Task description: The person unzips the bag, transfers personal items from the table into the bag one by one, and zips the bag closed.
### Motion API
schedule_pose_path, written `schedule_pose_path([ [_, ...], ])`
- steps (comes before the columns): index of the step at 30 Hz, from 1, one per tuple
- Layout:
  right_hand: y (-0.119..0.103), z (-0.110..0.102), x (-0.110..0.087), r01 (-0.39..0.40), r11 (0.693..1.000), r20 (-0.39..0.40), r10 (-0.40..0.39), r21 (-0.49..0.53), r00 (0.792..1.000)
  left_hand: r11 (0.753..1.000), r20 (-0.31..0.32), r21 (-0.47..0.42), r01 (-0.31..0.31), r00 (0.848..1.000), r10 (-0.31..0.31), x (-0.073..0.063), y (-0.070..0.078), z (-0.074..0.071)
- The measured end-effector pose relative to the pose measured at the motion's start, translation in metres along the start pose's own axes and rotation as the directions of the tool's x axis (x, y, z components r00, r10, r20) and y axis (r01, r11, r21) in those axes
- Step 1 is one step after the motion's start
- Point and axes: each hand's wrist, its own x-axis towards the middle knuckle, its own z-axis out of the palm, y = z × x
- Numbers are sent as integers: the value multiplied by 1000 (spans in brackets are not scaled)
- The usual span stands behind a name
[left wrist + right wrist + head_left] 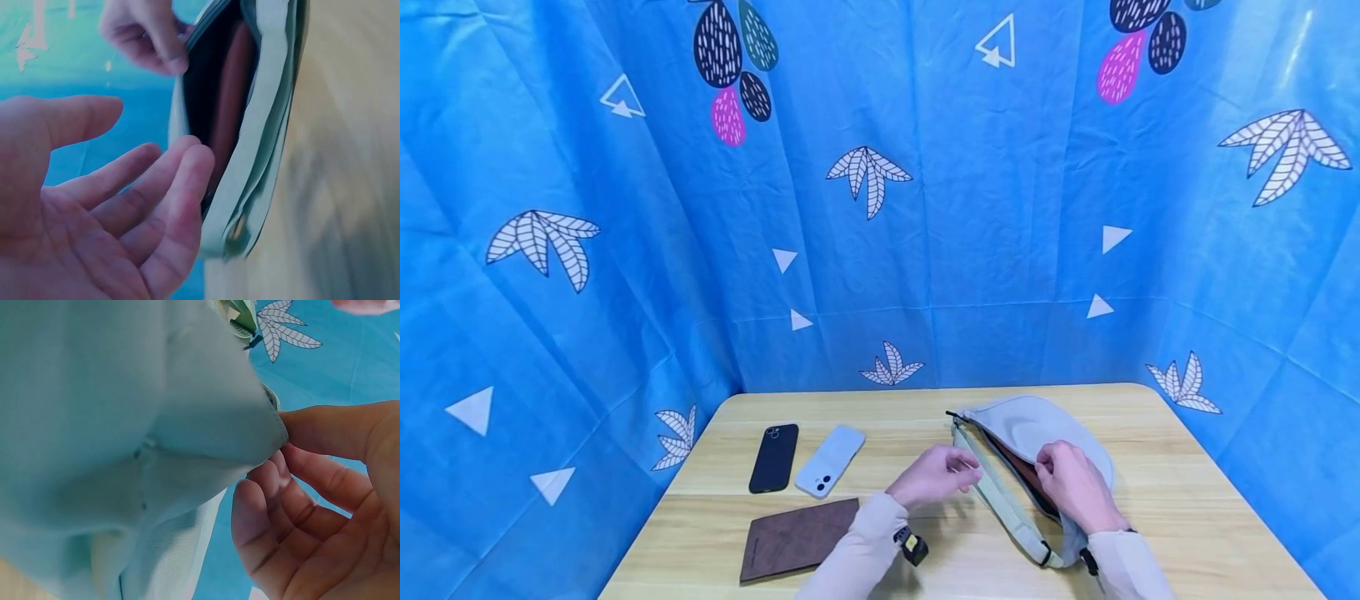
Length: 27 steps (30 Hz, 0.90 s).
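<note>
Lying nearest on the light wooden table [662, 533], a flat dark brown cover [797, 540] is partly hidden at its right by a pale sleeve [853, 554]; a small black device [913, 546] is worn at that wrist. Just beyond, the left hand [936, 477] is held palm up with its fingers parted and loosely bent, nothing gripped, just beside the pale green strap [1003, 500] of a grey bag [1071, 427]; whether the strap is touched cannot be told. By the right hand [1078, 487], the edge of the bag's opening is pinched between thumb and fingers. The bag is set on the right side of the table, its mouth parted, and a reddish-brown object [232, 94] can be seen inside. Farther left, a black phone [774, 458] and a pale blue phone [831, 460] are laid side by side, lenses up. Behind everything, a blue curtain [985, 208] is hung, printed with leaves and triangles.
</note>
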Motion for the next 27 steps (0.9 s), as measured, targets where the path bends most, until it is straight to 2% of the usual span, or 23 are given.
schedule_pose_path([
  [10,-1,-7,0,-12,999,24,11,31,1000,999,-42,37,-10,999,12,-29,-9,-58],
  [16,-2,-10,0,5,999,-6,-4,41,1000,996,-106,87,-25,994,35,-53,-21,-100],
  [22,-2,-12,0,24,999,-29,-23,40,999,996,-214,72,53,976,-36,-79,-37,-133],
  [27,-2,-14,0,21,999,-33,-20,41,999,992,-278,83,96,958,-69,-99,-51,-144],
])
